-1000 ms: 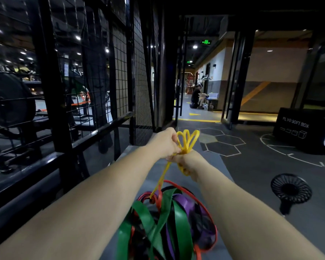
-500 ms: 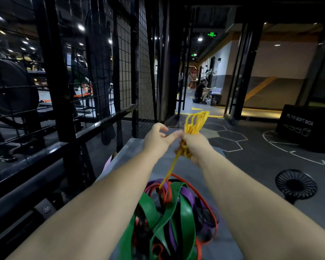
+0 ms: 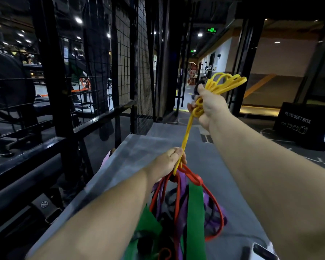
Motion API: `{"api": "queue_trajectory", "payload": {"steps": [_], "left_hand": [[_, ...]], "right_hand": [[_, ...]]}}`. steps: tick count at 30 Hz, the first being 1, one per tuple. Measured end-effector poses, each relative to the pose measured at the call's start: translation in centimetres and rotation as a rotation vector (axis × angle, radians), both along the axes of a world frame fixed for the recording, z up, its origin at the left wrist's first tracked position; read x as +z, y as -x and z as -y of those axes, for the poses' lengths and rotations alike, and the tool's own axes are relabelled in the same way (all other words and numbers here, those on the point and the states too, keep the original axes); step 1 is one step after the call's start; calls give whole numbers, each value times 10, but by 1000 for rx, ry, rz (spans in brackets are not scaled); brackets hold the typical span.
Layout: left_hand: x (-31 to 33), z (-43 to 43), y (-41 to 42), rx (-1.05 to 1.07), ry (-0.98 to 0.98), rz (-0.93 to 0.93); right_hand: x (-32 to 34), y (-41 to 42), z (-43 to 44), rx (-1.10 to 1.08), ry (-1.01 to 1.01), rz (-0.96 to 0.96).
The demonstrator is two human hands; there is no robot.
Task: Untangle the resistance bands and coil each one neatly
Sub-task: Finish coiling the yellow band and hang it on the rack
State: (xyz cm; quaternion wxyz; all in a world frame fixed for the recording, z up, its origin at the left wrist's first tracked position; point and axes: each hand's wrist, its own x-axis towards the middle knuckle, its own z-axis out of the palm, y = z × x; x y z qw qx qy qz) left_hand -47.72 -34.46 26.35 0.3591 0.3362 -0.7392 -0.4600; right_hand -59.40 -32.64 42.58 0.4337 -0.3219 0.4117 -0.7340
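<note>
Our right hand [image 3: 212, 107], raised, has its fingers curled tight round a bunch of loops of the yellow band [image 3: 186, 134], and the loops fan out above the fist. One yellow strand runs taut down to our left hand [image 3: 165, 163], whose curled fingers and thumb pinch it just above the tangle [image 3: 195, 201] of red, purple and green bands on the grey pad [image 3: 139, 152].

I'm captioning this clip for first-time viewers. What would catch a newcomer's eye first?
The bright yellow band stands out: bunched in loops in the raised right hand at upper centre-right, it runs taut down to the left hand, which grips it mid-frame. Just below, a tangle of red, green and purple bands fills the bottom centre, over the grey surface.
</note>
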Motion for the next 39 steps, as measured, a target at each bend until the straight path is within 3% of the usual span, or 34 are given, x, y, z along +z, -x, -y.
{"api": "queue_trajectory", "payload": {"steps": [4, 9, 12, 15, 19, 28, 33, 39], "left_hand": [[8, 0, 9, -4, 7, 11], [25, 18, 8, 233, 38, -72], [63, 42, 3, 345, 79, -148], [118, 55, 4, 435, 252, -156], [165, 46, 11, 367, 358, -71], [112, 38, 11, 106, 149, -25], [96, 30, 8, 48, 43, -46], [61, 18, -3, -1, -52, 68]], "right_hand": [[-4, 9, 1, -49, 12, 69], [-2, 15, -3, -81, 13, 3], [6, 23, -8, -97, 43, -118], [14, 31, -8, -113, 74, -129], [15, 34, -12, -102, 47, -181], [-38, 23, -22, 247, -174, -556], [-54, 29, -22, 181, -301, -594], [-65, 29, -23, 161, -256, -478]]}}
